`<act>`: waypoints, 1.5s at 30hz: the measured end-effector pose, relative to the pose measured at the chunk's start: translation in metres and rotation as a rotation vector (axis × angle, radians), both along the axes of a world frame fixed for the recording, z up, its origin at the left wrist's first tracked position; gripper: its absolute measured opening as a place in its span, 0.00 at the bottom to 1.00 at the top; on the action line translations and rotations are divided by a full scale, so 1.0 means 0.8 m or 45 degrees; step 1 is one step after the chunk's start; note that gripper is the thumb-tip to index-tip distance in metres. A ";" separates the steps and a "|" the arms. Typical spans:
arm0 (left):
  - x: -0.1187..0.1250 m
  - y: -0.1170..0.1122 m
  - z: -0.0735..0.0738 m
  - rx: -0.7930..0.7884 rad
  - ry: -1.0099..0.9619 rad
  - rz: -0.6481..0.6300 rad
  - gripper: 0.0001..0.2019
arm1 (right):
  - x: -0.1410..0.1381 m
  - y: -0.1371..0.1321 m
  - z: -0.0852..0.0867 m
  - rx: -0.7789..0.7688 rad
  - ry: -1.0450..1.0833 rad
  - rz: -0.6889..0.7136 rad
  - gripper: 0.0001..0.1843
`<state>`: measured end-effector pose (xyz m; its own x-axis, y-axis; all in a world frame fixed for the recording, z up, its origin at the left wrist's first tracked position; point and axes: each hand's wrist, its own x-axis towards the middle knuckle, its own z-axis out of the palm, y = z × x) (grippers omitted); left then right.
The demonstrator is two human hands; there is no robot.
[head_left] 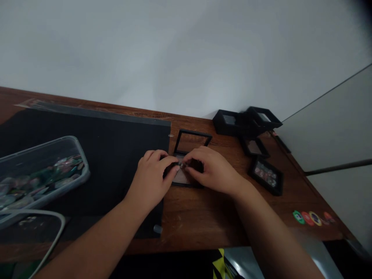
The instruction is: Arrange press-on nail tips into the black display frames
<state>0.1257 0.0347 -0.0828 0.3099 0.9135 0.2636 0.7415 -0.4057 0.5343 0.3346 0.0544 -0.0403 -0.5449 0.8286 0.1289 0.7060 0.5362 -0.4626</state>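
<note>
In the head view an open black-framed display case [193,140] stands on the wooden table, its lid with a clear window tilted up. Over its pale lower half [180,177], my left hand [154,174] and my right hand [213,170] meet, thumbs and forefingers pinched from either side. Between the fingertips shows a small shiny object [181,165], too small and blurred for me to name. Both hands appear closed on it. Fingers cover part of the case's inside.
At left, a clear plastic tub [84,164] of shiny coloured pieces rests on a black mat [122,143], near a white cable [59,217]. Black boxes [229,122] are stacked at back right. A filled display case [266,175] and round stickers [308,218] lie right.
</note>
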 end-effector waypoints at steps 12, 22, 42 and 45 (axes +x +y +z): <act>0.001 0.012 0.000 0.018 -0.058 0.011 0.06 | 0.008 0.001 0.011 -0.249 -0.015 0.039 0.13; 0.002 0.011 0.005 0.083 -0.024 0.013 0.07 | 0.001 -0.001 0.006 -0.178 -0.078 -0.048 0.10; -0.010 0.012 -0.003 0.035 -0.183 0.060 0.12 | 0.006 0.003 0.006 -0.185 -0.054 -0.042 0.12; -0.008 0.011 -0.001 0.029 -0.157 0.032 0.09 | 0.007 0.002 0.006 -0.198 -0.038 -0.111 0.11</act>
<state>0.1193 0.0438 -0.0836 0.2511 0.9138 0.3191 0.6810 -0.4011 0.6127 0.3404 0.0562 -0.0355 -0.4717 0.8816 -0.0198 0.7616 0.3960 -0.5131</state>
